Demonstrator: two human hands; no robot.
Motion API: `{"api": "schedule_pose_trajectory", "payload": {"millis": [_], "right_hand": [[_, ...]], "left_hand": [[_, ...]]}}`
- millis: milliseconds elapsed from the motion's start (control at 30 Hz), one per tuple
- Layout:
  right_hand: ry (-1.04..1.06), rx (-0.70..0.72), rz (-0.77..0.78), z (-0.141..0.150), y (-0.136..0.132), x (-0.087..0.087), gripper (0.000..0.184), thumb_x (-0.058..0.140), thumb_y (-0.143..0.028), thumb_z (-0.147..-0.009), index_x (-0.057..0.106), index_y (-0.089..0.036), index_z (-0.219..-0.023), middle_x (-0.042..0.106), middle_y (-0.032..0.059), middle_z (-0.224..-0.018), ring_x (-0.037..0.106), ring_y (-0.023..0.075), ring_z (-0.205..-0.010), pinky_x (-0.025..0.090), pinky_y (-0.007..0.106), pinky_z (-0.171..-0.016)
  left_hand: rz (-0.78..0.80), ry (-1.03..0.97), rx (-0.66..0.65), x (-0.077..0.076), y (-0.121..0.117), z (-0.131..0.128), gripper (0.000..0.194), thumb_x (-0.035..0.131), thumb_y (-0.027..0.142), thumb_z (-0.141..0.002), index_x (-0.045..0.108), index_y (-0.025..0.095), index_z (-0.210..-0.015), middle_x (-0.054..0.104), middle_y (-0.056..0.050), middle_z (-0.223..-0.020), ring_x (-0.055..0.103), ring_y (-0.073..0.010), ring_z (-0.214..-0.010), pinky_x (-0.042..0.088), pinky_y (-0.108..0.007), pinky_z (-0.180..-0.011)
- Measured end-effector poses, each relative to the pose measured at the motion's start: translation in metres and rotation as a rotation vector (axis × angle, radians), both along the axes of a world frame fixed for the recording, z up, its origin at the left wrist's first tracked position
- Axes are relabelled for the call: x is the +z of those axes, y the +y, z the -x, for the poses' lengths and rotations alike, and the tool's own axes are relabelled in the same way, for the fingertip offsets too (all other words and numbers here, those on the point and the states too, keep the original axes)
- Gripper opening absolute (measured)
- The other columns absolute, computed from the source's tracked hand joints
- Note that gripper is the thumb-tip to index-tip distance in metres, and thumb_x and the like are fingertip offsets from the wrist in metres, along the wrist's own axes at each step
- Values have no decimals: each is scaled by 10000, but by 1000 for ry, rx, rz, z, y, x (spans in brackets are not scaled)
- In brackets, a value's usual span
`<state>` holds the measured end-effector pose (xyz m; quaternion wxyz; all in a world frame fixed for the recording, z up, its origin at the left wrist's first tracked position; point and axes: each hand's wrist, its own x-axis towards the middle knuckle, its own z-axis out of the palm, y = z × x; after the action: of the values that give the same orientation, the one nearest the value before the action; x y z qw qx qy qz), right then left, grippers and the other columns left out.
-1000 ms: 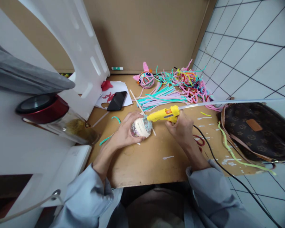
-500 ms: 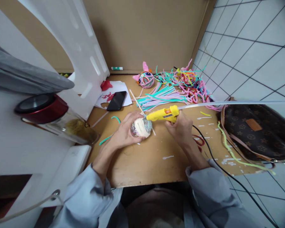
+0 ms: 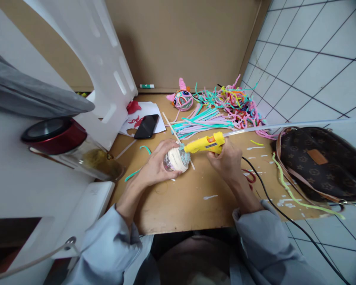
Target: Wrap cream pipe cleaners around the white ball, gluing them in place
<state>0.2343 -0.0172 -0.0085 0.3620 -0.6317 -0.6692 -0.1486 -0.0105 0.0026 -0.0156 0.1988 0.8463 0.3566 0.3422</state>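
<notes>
My left hand [image 3: 158,164] is closed around a ball [image 3: 175,160] wrapped in cream and pale blue fuzzy strips. In my right hand [image 3: 228,160] is a yellow hot glue gun [image 3: 204,144], its nozzle at the pale blue side of the ball. Whether the tip touches the strips I cannot tell. A long clear glue stick [image 3: 255,128] runs out of the gun's back. One cream pipe cleaner [image 3: 169,124] reaches up behind the ball. Red-handled scissors [image 3: 249,177] lie partly hidden behind my right wrist.
Beyond my hands lie a row of pipe cleaners [image 3: 200,123], a tangled heap [image 3: 237,99] and a finished-looking pink ball with ears [image 3: 183,99]. A phone [image 3: 146,126] rests on paper. To the left stands a glass bottle [image 3: 97,158]; to the right, a brown bag [image 3: 323,162] and black cord [image 3: 273,202].
Both hands stay almost still, with the nozzle kept at the ball. The far end of the glue stick has swung slightly upward.
</notes>
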Motion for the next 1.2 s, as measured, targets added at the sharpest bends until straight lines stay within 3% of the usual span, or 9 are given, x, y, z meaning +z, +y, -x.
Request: {"api": "schedule_pose_trajectory", "payload": {"millis": [300, 1200], "right_hand": [[23, -13, -17, 2, 1, 0, 228, 526, -285, -687, 504, -210, -901, 625, 50, -689, 599, 247, -657, 412, 311, -567], [8, 34, 14, -2, -1, 4, 205, 526, -277, -691, 492, -226, -887, 618, 43, -681, 592, 248, -642, 395, 310, -556]], "left_hand": [[-21, -6, -12, 0, -1, -1, 653, 762, 315, -676, 486, 228, -1261, 535, -135, -1345, 531, -324, -1286, 422, -511, -1107], [-40, -20, -25, -1, -1, 0, 632, 750, 314, -690, 492, 214, -1258, 541, -133, -1337, 537, -320, -1276, 429, -500, -1103]]}}
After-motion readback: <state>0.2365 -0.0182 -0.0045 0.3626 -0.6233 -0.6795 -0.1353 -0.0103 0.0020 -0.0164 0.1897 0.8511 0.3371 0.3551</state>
